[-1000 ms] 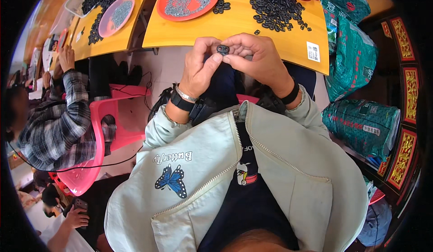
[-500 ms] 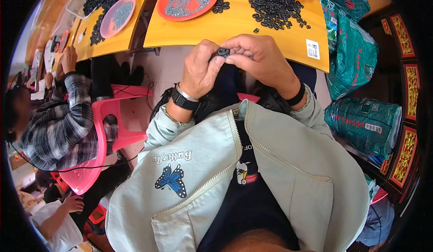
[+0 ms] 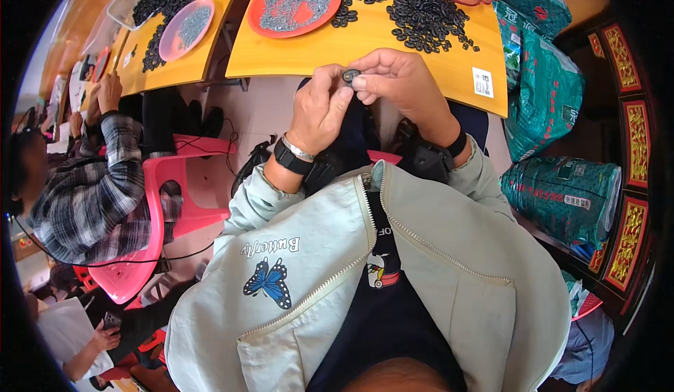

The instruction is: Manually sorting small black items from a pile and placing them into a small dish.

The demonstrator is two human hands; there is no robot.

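White printed label (image 3: 482,82) nearby, left hand (image 3: 316,113) and right hand (image 3: 408,87) pinch a black piece (image 3: 349,75).

You have one small black piece (image 3: 350,76) under examination. Its outline is rounded, close to oval, and a paler yellowish spot shows near the middle of its face; whether that spot is an opening cannot be determined. The piece is raised in front of you, its face turned up toward your view, pinched between the fingertips of your left hand (image 3: 317,115) and right hand (image 3: 407,87). Your fingers partly cover its edges; the underside is hidden.
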